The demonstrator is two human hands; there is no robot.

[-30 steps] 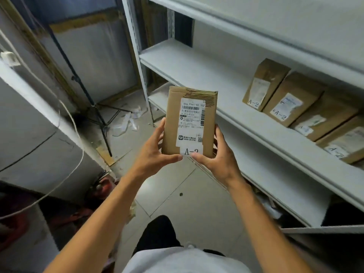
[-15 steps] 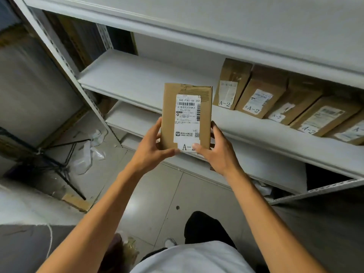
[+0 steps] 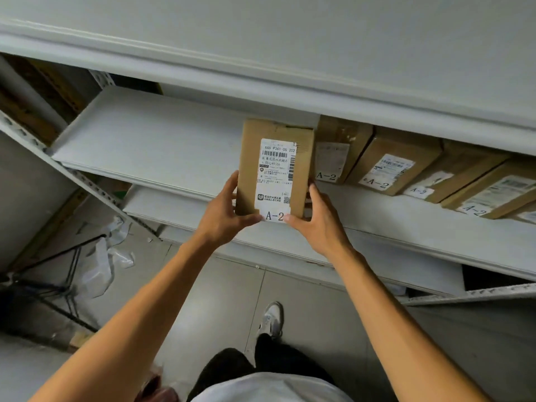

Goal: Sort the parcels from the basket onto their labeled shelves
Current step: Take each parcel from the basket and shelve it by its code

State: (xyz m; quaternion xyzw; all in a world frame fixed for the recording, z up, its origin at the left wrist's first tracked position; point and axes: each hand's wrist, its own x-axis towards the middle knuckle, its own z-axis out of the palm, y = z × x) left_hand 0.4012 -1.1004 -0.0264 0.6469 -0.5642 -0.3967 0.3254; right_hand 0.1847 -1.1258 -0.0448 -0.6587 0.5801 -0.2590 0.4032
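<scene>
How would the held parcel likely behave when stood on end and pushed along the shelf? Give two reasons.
The parcel looks stiff: its cardboard edges stay straight between the left hand and right hand. Tall and seemingly thin, it might tip if stood alone. It would probably slide, not roll, on the smooth shelf.

On the parcel [image 3: 274,172] I'm holding up, I read "A-2" at the label's foot and "665 P361-00 202" at its top. I see the shelved boxes [image 3: 391,166] beside it also marked "A-2".
</scene>
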